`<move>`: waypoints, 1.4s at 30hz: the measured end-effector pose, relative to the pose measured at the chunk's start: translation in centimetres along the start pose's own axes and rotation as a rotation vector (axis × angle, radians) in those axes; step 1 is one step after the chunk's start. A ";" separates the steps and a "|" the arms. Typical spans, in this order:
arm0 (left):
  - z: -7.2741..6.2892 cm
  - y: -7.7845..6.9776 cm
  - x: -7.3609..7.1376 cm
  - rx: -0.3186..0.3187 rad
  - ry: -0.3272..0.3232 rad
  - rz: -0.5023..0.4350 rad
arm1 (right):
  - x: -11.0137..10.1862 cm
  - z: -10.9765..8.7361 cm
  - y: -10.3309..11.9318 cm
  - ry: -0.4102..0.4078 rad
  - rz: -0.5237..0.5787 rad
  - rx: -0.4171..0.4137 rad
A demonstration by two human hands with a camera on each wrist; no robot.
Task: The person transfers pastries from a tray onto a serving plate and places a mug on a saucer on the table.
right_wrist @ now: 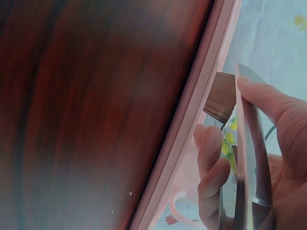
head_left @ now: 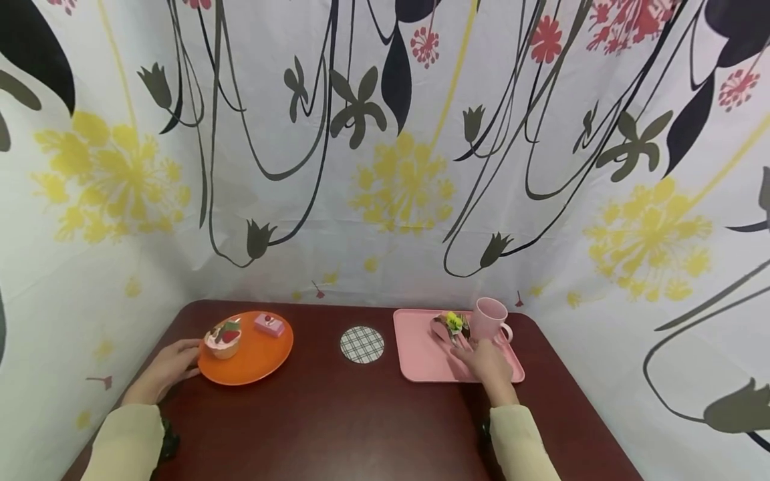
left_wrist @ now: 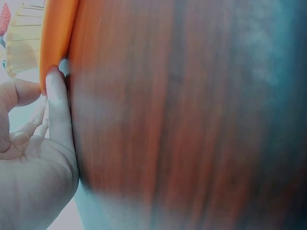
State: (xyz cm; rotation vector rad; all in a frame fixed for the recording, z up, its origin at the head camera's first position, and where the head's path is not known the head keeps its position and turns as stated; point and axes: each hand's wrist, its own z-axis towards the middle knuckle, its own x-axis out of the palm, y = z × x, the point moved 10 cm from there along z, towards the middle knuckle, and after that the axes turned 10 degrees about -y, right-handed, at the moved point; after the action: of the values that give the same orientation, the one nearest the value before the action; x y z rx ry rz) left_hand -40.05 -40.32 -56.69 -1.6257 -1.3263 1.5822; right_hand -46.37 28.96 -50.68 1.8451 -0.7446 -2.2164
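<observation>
At the left edge of the orange plate (head_left: 246, 369), my left hand (head_left: 173, 364) pinches the rim, its thumb above and a finger underneath in the left wrist view. A toy cupcake (head_left: 223, 342) with a pale ridged cup and a small pink cake (head_left: 269, 325) sit on this plate. My right hand (head_left: 488, 364) is over the pink tray (head_left: 419, 361). Between its thumb and curled fingers it holds cutlery with shiny metal and pink surfaces (right_wrist: 254, 158); a spoon (head_left: 441, 329) shows beyond the fingertips. A yellow flower (head_left: 454, 322) lies close to the cutlery.
A pink mug (head_left: 486, 321) stands at the tray's back right, beside the right hand. Between plate and tray lies a round checked coaster (head_left: 362, 345). The dark wooden table (head_left: 337, 427) meets flower-printed cloth (head_left: 361, 267) at its back and sides.
</observation>
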 end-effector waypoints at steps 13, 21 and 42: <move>-0.5 -0.2 -0.1 0.000 0.003 -0.009 | 0.6 -0.1 0.8 -0.021 0.026 -0.025; -0.3 -0.2 -0.2 0.007 0.000 -0.018 | 0.9 0.0 0.4 -0.017 0.022 -0.010; -0.5 -0.2 0.0 0.004 0.011 -0.027 | 0.6 -0.2 -0.2 -0.040 0.037 -0.017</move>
State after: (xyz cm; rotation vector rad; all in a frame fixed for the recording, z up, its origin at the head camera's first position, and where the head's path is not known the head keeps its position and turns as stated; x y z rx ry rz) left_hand -39.63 -40.09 -56.43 -1.6050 -1.3330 1.5571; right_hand -46.26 28.82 -51.28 1.7694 -0.7588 -2.2361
